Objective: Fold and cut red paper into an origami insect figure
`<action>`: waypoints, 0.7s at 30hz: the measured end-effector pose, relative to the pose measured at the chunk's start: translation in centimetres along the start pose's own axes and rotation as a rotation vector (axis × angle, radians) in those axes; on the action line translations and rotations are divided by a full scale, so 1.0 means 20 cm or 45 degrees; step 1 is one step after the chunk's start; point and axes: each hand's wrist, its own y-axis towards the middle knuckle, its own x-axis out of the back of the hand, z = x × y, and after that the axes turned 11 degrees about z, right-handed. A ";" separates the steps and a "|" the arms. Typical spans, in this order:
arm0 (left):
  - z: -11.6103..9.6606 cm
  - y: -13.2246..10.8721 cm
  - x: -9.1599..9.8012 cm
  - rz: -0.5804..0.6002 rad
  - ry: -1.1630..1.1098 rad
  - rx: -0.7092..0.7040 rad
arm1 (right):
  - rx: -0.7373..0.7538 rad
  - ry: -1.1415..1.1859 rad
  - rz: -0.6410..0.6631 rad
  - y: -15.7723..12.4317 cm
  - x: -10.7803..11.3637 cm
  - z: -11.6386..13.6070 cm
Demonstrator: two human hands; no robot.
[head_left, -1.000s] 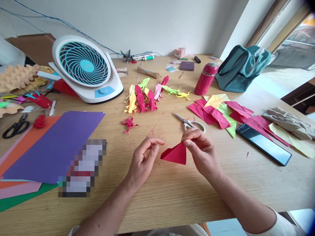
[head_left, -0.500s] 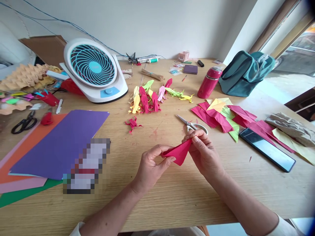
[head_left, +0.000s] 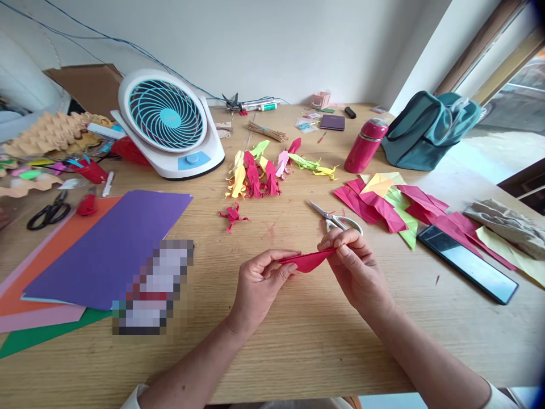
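Above the wooden table, a folded piece of red paper (head_left: 309, 262) is stretched between my two hands. My left hand (head_left: 261, 284) pinches its left end between thumb and fingers. At the other end, my right hand (head_left: 357, 264) has the paper's corner between thumb and fingertips. White-handled scissors (head_left: 334, 217) lie just beyond my right hand, their handles partly hidden by it. A small red folded-paper figure (head_left: 232, 216) rests on the table beyond my left hand. Farther back sits a cluster of folded-paper figures (head_left: 254, 177) in red, yellow, green and pink.
Purple paper (head_left: 106, 250) tops a stack of coloured sheets at left, beside a blurred-out object (head_left: 153, 287). A fan (head_left: 170, 122) stands behind. At right are folded paper pieces (head_left: 374, 207), a phone (head_left: 468, 264), a red bottle (head_left: 366, 146) and a teal bag (head_left: 426, 133).
The red paper has tipped, so its broad face shows less and its folded edge more. Both hands keep hold of it. The whole view has shifted slightly.
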 end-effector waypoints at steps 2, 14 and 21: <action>0.00 0.00 0.00 -0.010 0.001 -0.032 | 0.003 0.012 -0.002 0.00 0.00 0.00; -0.01 -0.01 0.02 0.008 0.107 -0.096 | 0.008 -0.069 -0.031 0.00 0.02 0.00; -0.01 -0.01 0.02 0.017 0.167 -0.129 | 0.027 -0.172 -0.043 0.00 0.01 0.01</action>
